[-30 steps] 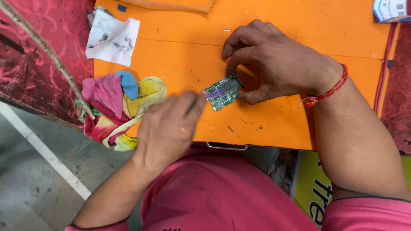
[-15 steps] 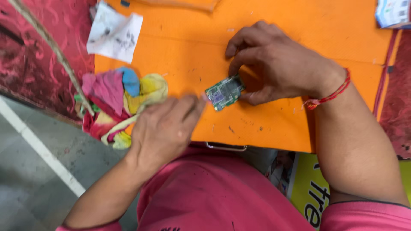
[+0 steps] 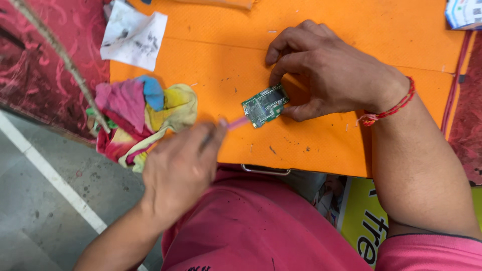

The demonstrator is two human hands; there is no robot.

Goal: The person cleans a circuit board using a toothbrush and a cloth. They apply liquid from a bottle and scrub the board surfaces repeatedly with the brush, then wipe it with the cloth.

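Note:
A small green circuit board lies on the orange mat. My right hand, with a red thread on the wrist, pins the board's right end between thumb and fingers. My left hand is blurred and closed around a thin pink tool. The tool's tip reaches the board's left edge. Most of the tool is hidden inside the fist, so I cannot tell what kind it is.
A crumpled multicoloured rag hangs over the mat's left edge. A stained white paper lies at the top left, crossed by a thin rope. A printed box corner shows top right. A metal handle sits under the front edge.
My left hand has drawn back slightly to the lower left, and the pink tool now shows between it and the board. My right hand still holds the board in place.

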